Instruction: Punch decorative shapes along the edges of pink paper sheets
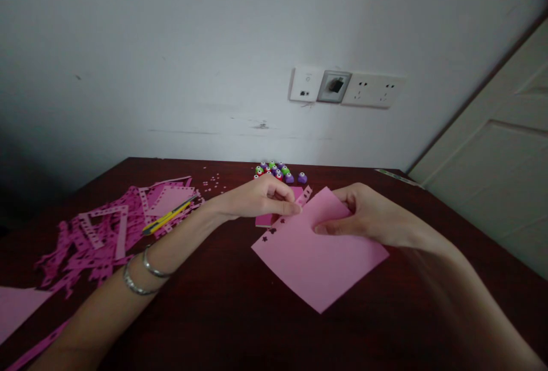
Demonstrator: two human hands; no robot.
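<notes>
A pink paper sheet (pixel 317 257) lies on the dark wooden table (pixel 222 314), with small star-shaped holes punched near its left edge. My left hand (pixel 261 198) is closed in a pinch at the sheet's upper edge, on a narrow punched pink strip (pixel 306 194). My right hand (pixel 363 217) grips the sheet's upper right part, fingers curled over the paper. Two silver bangles (pixel 143 274) sit on my left wrist. A darker pink piece (pixel 265 220) lies partly hidden under my left hand.
A heap of punched pink paper scraps (pixel 103 234) covers the table's left side, with a yellow utility knife (pixel 169 217) on it. Several small coloured craft punches (pixel 278 171) stand at the table's far edge by the wall. Wall sockets (pixel 346 88) are above; a door (pixel 500 160) stands right.
</notes>
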